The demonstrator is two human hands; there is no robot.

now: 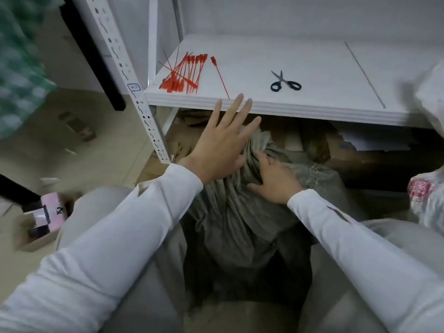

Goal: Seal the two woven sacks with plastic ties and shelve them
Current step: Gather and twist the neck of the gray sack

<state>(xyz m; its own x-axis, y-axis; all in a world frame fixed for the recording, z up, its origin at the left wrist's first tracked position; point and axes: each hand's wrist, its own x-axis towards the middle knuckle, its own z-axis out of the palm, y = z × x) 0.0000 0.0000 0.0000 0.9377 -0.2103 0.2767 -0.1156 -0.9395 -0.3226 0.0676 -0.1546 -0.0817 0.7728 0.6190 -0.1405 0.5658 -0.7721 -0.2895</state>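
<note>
White long sleeves and grey-trousered knees fill the near edge of my feed, and between the knees stands the grey-green woven sack on the floor in front of the rack, with its top just under the shelf's front lip. My right hand has its fingers dug into the bunched neck of that sack, clenching the folds together; I judge this is to keep the mouth gathered until a tie goes round it. My left hand grasps nothing. Its fingers are straight and spread, the fingertips up at the front edge of the white metal shelf, apparently heading for a tie. The bundle of red plastic ties lies at the shelf's left end, and one loose red tie lies just beside it, nearest my fingers, so I judge that one the easiest pick. Black-handled scissors sit well apart to the right, likely for trimming tails. No tie is on the neck yet. A white woven sack with red print shows at the right edge, its lettering too blurred to read. A small blue-edged label on the perforated white upright is illegible. The pink label on the cardboard box at lower left seems to read "N".
</note>
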